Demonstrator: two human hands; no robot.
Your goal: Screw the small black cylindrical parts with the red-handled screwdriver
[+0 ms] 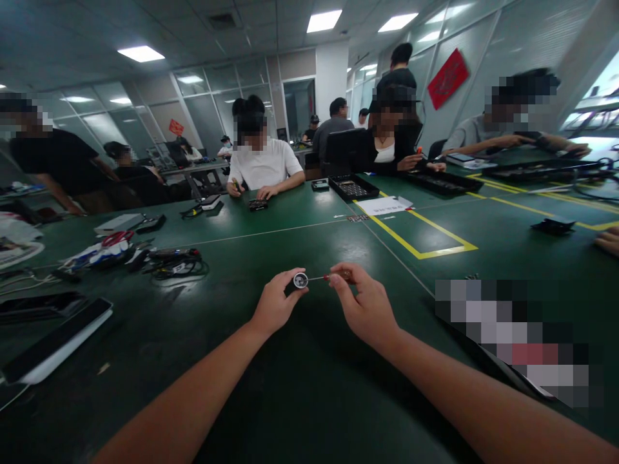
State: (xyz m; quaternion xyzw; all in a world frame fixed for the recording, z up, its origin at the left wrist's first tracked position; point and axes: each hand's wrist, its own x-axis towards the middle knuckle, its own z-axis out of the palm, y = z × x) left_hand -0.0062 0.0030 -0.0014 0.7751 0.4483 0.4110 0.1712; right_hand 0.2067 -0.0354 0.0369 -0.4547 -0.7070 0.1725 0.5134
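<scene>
Pinches a small round dark part with a silvery rim [300, 280] at the frame's centre, in the fingers of the left hand [276, 303], probably to steady it. Grips a thin-shafted screwdriver with a reddish handle [325, 278] in the fingers of the right hand [366, 307], nearly level, tip at or beside the rim, likely for sideways access. Reaches forward over the dark green surface [242, 258], forearms converging.

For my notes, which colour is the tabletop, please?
The tabletop is dark green, best seen in head view.
</scene>
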